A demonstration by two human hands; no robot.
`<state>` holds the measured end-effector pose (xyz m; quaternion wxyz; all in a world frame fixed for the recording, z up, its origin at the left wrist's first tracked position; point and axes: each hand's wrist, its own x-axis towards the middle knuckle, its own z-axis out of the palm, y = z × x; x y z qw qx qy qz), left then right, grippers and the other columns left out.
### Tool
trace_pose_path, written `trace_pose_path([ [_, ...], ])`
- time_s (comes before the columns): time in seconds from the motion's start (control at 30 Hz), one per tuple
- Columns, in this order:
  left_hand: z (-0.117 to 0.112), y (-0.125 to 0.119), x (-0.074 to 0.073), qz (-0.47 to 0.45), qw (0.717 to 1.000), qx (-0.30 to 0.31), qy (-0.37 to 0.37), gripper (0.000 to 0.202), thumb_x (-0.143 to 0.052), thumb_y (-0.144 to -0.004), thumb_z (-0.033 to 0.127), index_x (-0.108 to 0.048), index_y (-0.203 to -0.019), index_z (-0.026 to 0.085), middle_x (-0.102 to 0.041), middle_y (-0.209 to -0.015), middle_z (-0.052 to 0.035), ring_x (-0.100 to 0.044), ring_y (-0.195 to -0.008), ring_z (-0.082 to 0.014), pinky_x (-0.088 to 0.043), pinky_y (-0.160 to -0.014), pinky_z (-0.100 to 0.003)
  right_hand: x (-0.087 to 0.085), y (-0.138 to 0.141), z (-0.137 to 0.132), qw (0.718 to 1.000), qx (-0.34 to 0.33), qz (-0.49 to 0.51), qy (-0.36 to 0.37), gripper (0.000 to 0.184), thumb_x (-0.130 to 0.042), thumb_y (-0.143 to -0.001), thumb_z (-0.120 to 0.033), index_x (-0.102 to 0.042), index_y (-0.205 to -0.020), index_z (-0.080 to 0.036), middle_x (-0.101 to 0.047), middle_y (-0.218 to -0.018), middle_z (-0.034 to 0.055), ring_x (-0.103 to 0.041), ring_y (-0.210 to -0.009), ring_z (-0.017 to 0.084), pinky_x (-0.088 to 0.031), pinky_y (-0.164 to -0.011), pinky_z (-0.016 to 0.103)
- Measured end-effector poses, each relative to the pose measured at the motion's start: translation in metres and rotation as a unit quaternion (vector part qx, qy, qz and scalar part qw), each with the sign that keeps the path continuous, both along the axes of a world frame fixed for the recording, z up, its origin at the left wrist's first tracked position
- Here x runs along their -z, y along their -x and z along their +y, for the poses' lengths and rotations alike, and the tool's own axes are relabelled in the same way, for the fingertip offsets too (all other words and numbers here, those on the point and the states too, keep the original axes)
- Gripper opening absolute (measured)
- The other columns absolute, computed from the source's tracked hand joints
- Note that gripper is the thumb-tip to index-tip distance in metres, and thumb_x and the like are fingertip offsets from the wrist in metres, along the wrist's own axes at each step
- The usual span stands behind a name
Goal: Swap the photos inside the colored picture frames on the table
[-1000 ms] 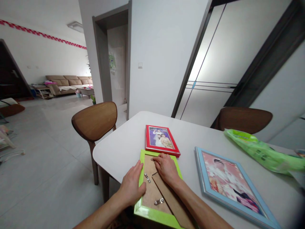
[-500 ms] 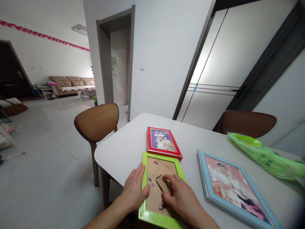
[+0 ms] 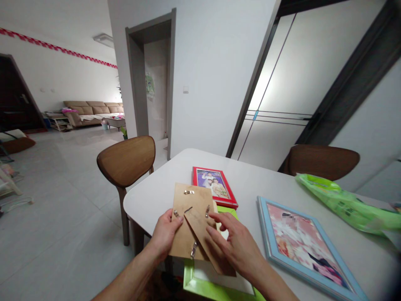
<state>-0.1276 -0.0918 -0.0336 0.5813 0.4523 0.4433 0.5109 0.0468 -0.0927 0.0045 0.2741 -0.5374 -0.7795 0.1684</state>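
A brown backing board (image 3: 196, 200) with small metal clips is lifted above the green picture frame (image 3: 216, 291). My left hand (image 3: 164, 234) grips the board's left edge, thumb on top. A fold-out stand (image 3: 208, 246) slants across the board's back, its lower end sticking out past the board. My right hand (image 3: 233, 236) is by the board's right edge, fingers apart, its fingertips close to a clip; whether they touch the board is unclear. A white surface shows inside the green frame beneath. Just behind lies a red frame (image 3: 233, 196) with a photo of people, partly covered by the board.
To the right on the white table (image 3: 250, 179) lies a light blue picture frame (image 3: 265, 234) with a photo. Beyond it is a crumpled green plastic bag (image 3: 347, 207). Wooden chairs stand at the table's left (image 3: 128, 161) and far side (image 3: 326, 161).
The backing board has come up out of the green frame and shifted left and away from me. My left hand has moved from the frame's edge onto the board.
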Motion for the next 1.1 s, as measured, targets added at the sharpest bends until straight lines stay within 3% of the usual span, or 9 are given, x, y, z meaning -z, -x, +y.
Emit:
trace_pose_path([
  [0.1,-0.001,0.006,0.004,-0.053,0.997,0.040,0.048,0.036,-0.057,-0.065,0.037,-0.053,-0.091,0.012,-0.065,-0.079,-0.0074,-0.062,-0.072,-0.0225,-0.048,-0.064,-0.033,0.016,-0.010,0.006,0.999,0.012,0.030,0.027,0.031,-0.039,-0.077,-0.035,-0.055,-0.097,-0.019,-0.058,-0.094,0.0075,-0.055,-0.075,0.017,-0.044,-0.069,0.030],
  [0.2,-0.005,-0.002,0.007,-0.089,0.991,0.058,0.078,0.037,-0.060,-0.061,0.036,-0.054,-0.087,0.011,-0.065,-0.077,-0.0093,-0.063,-0.069,-0.0230,-0.048,-0.063,-0.033,0.029,-0.019,0.008,0.999,0.007,0.041,0.031,0.029,-0.037,-0.078,-0.033,-0.057,-0.093,-0.018,-0.059,-0.096,0.0081,-0.054,-0.087,0.019,-0.042,-0.076,0.031],
  [0.3,-0.006,-0.009,0.007,-0.106,0.989,0.052,0.086,0.037,-0.060,-0.061,0.036,-0.053,-0.088,0.012,-0.066,-0.077,-0.0087,-0.063,-0.068,-0.0222,-0.048,-0.062,-0.031,0.036,-0.025,0.006,0.998,-0.003,0.054,0.042,0.036,-0.032,-0.081,-0.033,-0.050,-0.108,-0.019,-0.058,-0.103,0.0079,-0.053,-0.094,0.019,-0.041,-0.080,0.031],
  [0.37,-0.004,-0.006,0.006,-0.101,0.990,0.044,0.089,0.035,-0.060,-0.062,0.037,-0.053,-0.087,0.012,-0.066,-0.075,-0.0074,-0.063,-0.066,-0.0210,-0.048,-0.059,-0.029,0.039,-0.027,0.002,0.998,-0.026,0.033,0.046,0.039,-0.029,-0.082,-0.032,-0.045,-0.115,-0.020,-0.058,-0.104,0.0079,-0.053,-0.094,0.019,-0.040,-0.081,0.032],
  [0.47,0.000,0.014,0.004,-0.070,0.993,0.026,0.096,0.032,-0.060,-0.063,0.036,-0.054,-0.084,0.013,-0.066,-0.070,-0.0057,-0.062,-0.061,-0.0198,-0.047,-0.054,-0.027,0.042,-0.030,-0.005,0.995,-0.076,-0.060,0.027,0.032,-0.033,-0.081,-0.030,-0.056,-0.101,-0.022,-0.060,-0.100,0.0073,-0.052,-0.093,0.020,-0.037,-0.081,0.034],
  [0.67,0.008,0.072,0.004,0.038,0.994,-0.033,0.098,0.027,-0.059,-0.064,0.036,-0.054,-0.079,0.014,-0.065,-0.066,-0.0037,-0.062,-0.057,-0.0191,-0.047,-0.051,-0.026,0.046,-0.045,-0.014,0.983,-0.111,-0.148,-0.005,0.024,-0.037,-0.079,-0.025,-0.061,-0.072,-0.022,-0.060,-0.098,0.0033,-0.049,-0.096,0.019,-0.030,-0.082,0.035],
  [0.83,0.017,0.097,0.013,0.168,0.980,-0.069,0.077,0.024,-0.053,-0.069,0.033,-0.053,-0.083,0.014,-0.066,-0.071,-0.0035,-0.062,-0.060,-0.0191,-0.047,-0.051,-0.025,0.051,-0.048,-0.008,0.984,-0.098,-0.149,-0.006,0.024,-0.039,-0.078,-0.025,-0.059,-0.067,-0.020,-0.062,-0.092,0.0046,-0.051,-0.093,0.019,-0.030,-0.083,0.035],
  [0.97,0.028,0.104,0.021,0.312,0.943,-0.115,0.036,0.025,-0.055,-0.068,0.027,-0.053,-0.089,0.015,-0.064,-0.076,-0.0037,-0.061,-0.069,-0.0205,-0.045,-0.057,-0.025,0.049,-0.044,-0.002,0.986,-0.096,-0.133,-0.007,0.021,-0.040,-0.076,-0.025,-0.059,-0.084,-0.021,-0.060,-0.098,0.0059,-0.049,-0.098,0.020,-0.029,-0.086,0.037],
  [1.1,0.030,0.108,0.025,0.450,0.875,-0.178,0.010,0.039,-0.057,-0.067,0.028,-0.049,-0.103,0.015,-0.063,-0.077,-0.0058,-0.059,-0.078,-0.0259,-0.042,-0.065,-0.031,0.050,-0.049,-0.001,0.986,-0.118,-0.120,-0.002,0.022,-0.039,-0.076,-0.025,-0.060,-0.080,-0.020,-0.059,-0.100,0.0073,-0.048,-0.100,0.020,-0.032,-0.085,0.035],
])
